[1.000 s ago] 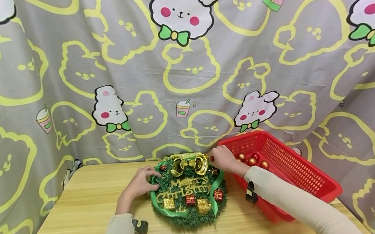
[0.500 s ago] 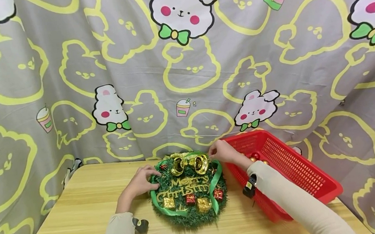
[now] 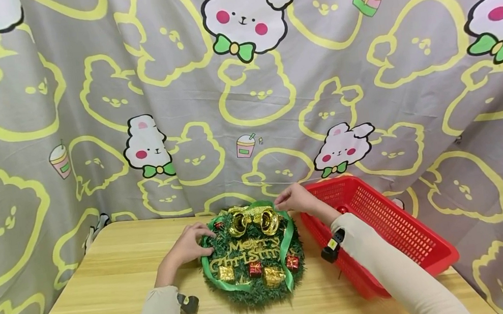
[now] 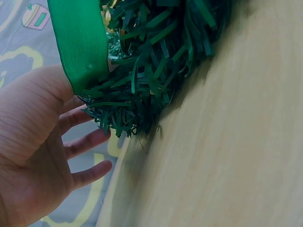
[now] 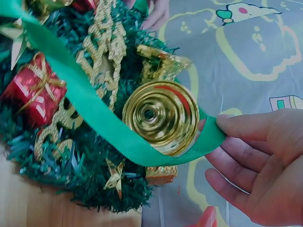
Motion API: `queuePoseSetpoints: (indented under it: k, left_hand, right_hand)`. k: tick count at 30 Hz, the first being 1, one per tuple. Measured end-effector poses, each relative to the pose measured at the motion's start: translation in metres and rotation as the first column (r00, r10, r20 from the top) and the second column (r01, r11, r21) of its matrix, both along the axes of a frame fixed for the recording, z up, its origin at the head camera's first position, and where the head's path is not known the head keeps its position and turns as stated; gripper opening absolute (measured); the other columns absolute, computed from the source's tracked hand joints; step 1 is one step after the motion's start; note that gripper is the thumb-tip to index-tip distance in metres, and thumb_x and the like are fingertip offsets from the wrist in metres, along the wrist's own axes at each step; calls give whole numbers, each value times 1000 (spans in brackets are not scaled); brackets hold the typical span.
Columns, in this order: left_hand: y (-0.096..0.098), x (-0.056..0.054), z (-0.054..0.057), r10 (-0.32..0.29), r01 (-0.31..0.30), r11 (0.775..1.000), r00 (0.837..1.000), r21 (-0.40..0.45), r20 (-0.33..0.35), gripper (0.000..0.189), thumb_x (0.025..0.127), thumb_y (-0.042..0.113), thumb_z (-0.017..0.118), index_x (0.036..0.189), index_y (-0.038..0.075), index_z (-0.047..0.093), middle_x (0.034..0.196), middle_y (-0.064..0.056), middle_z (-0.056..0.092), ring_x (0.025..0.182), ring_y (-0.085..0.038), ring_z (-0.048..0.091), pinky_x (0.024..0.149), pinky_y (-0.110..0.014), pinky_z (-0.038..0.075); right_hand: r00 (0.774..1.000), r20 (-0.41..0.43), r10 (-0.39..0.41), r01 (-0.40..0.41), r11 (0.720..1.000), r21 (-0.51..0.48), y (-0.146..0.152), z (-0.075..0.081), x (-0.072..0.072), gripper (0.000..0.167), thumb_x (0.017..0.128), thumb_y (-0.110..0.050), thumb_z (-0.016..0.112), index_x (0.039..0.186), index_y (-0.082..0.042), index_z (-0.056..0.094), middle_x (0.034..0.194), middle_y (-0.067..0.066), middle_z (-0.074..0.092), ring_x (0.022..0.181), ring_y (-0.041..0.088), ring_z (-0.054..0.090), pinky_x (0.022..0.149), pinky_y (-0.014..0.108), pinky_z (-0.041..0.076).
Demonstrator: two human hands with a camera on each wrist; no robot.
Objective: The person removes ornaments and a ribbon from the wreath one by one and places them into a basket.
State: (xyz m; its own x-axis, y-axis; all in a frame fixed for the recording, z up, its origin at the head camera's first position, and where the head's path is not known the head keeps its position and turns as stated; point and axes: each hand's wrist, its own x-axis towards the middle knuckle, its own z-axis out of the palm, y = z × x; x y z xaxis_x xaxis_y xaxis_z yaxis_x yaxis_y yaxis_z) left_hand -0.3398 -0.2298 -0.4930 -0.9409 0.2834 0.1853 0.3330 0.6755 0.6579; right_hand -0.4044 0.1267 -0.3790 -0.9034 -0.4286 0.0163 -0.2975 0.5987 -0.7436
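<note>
A round green Christmas wreath [image 3: 258, 292] lies on the table, bearing gold "Merry Christmas" lettering [image 3: 254, 251], small gift boxes [image 5: 39, 92] and two gold bells [image 5: 161, 118]. Green ribbon [image 5: 94, 109] winds round it. My left hand [image 3: 189, 244] holds the wreath's left edge; in the left wrist view its thumb tip is hidden behind ribbon, and the outer fingers [image 4: 92, 174] spread loosely. At the upper right, my right hand [image 3: 299, 199] pinches the ribbon between thumb and fingers beside the right bell. There the ribbon passes across the bell's rim in the right wrist view.
A red perforated plastic basket [image 3: 390, 209] stands right of the wreath, under my right forearm. A red ball ornament [image 3: 342, 210] shows inside it; the arm hides others. Behind the wooden table [image 3: 86, 297] hangs a patterned grey curtain [image 3: 199, 96].
My right hand has shifted slightly left and upward, from beside the basket rim to the right bell, drawing the ribbon along the wreath's top right. The left hand has stayed put.
</note>
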Motion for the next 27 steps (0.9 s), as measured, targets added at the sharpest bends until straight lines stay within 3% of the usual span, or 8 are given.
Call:
queuePoseSetpoints:
  k: [4, 11, 14, 21, 27]
  left_hand:
    - [0, 0, 0, 0, 0, 1000, 1000, 0, 1, 34, 81, 14, 84, 114, 14, 76, 131, -11, 60, 121, -33, 47, 98, -57, 46]
    - [0, 1, 1, 6, -6, 1000, 1000, 2, 9, 34, 81, 13, 83, 114, 14, 76, 133, -13, 59, 123, -35, 46, 99, -59, 46]
    - [0, 0, 0, 9, -9, 1000, 1000, -1, 13, 33, 82, 14, 83, 114, 14, 76, 134, -13, 59, 123, -35, 46, 99, -59, 46]
    - [0, 0, -1, 6, -6, 1000, 1000, -1, 11, 33, 82, 14, 83, 114, 14, 76, 133, -12, 59, 123, -35, 47, 99, -59, 46]
    - [1, 1, 1, 10, -10, 1000, 1000, 6, 4, 34, 81, 13, 84, 114, 14, 76, 132, -12, 59, 123, -35, 47, 99, -58, 46]
  right_hand:
    - [998, 60, -25, 26, 999, -22, -3, 3, 2, 18, 91, -13, 76, 103, -1, 80, 99, 10, 79, 77, 13, 66, 67, 26, 54]
    - [992, 120, -35, 46, 995, -93, -6, 10, 3, 14, 92, -12, 75, 100, -2, 80, 86, 0, 72, 62, 13, 51, 58, 24, 47]
    - [994, 109, -26, 37, 994, -99, -7, 12, 4, 15, 93, -14, 75, 102, -3, 80, 88, 2, 74, 64, 14, 54, 60, 26, 50]
    - [1000, 8, 18, -18, 994, -103, -10, 19, 5, 15, 94, -16, 74, 103, -6, 81, 103, 9, 78, 87, 13, 66, 73, 26, 54]
    - [1000, -13, 18, -20, 985, -173, -14, 31, 10, 14, 94, -12, 73, 102, -3, 79, 99, 12, 78, 82, 18, 67, 66, 26, 53]
